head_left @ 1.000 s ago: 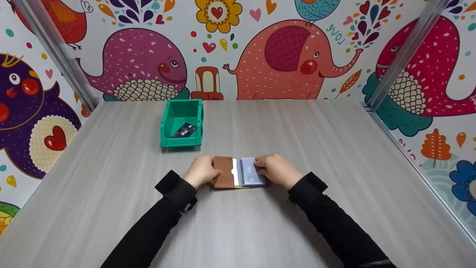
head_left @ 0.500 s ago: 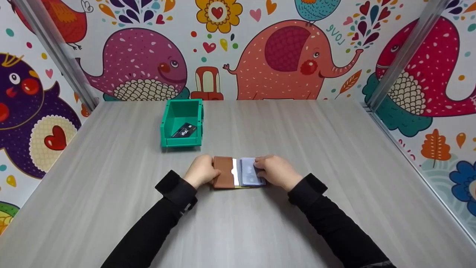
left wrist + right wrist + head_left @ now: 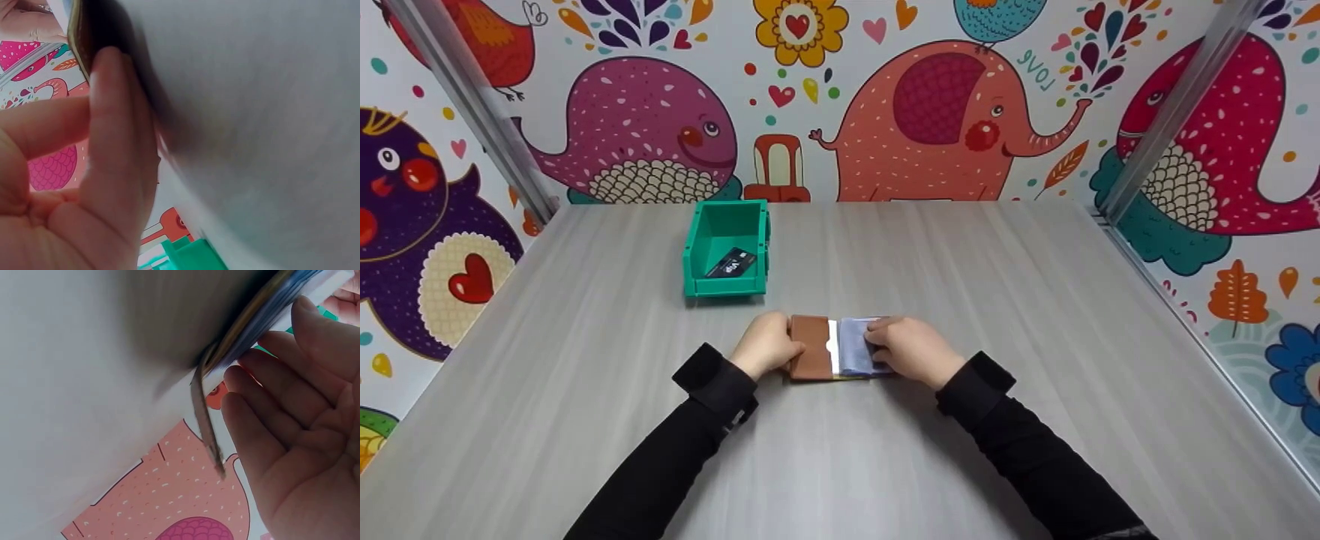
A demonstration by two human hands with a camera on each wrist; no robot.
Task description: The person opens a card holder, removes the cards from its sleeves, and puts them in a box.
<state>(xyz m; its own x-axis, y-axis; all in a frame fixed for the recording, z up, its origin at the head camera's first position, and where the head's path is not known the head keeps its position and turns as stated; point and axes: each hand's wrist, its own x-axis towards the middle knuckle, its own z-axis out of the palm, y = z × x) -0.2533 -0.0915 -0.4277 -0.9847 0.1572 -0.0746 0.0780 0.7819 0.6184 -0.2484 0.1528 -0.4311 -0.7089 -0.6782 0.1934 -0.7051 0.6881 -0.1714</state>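
An opened brown card wallet [image 3: 810, 349] lies on the table in the head view, with clear plastic card sleeves [image 3: 853, 349] on its right side and a white strip along the middle. My left hand [image 3: 767, 345] grips the wallet's left cover, thumb on top and fingers tucked at its outer edge. At the sleeves, my right hand [image 3: 916, 349] pinches their right side between thumb and fingers; it hides part of the right cover. A brown strap [image 3: 205, 422] sticks out from the wallet in the right wrist view, just beside the right fingers.
Behind the wallet, to the left, stands a green bin [image 3: 727, 287] with a black "Vip" card [image 3: 733, 262] inside. Walls with cartoon animals border the pale table [image 3: 997, 262] at the back and both sides.
My right hand has shifted slightly left, and the plastic sleeves have moved left with it over the white strip. The left hand, bin and black card have stayed put.
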